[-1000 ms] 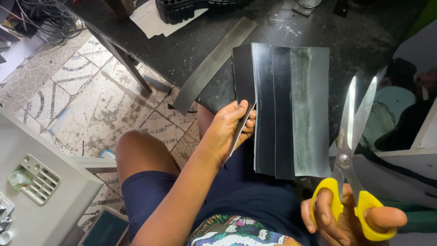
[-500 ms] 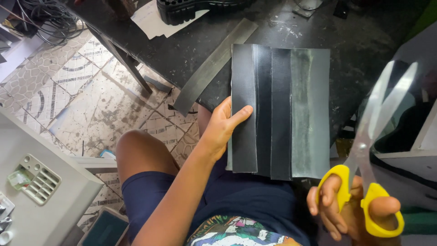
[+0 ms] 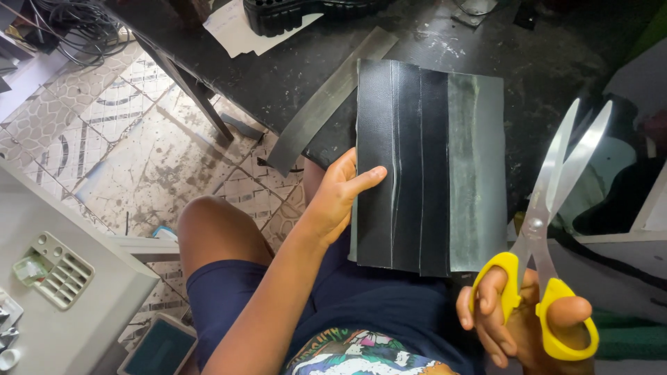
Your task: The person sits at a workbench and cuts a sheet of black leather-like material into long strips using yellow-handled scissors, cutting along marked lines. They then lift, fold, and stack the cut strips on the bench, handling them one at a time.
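A dark, scuffed worktable (image 3: 431,42) fills the upper middle of the frame. On it lie a long grey strip (image 3: 326,97) (running diagonally off the near edge), white paper (image 3: 233,31) at upper left under a black shoe sole (image 3: 306,12), and the far end of the black sheet stack (image 3: 424,111).

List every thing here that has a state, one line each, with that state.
Left hand: gripping the left edge of the black sheet, thumb on top.
Right hand: fingers through the scissors' yellow handles.
Scissors: blades open, pointing up, clear of the sheet.
Black sheet: flat, partly slit into long strips, near end overhanging the table.
Loose grey strip: lying diagonally on the dark table, separate from the sheet.
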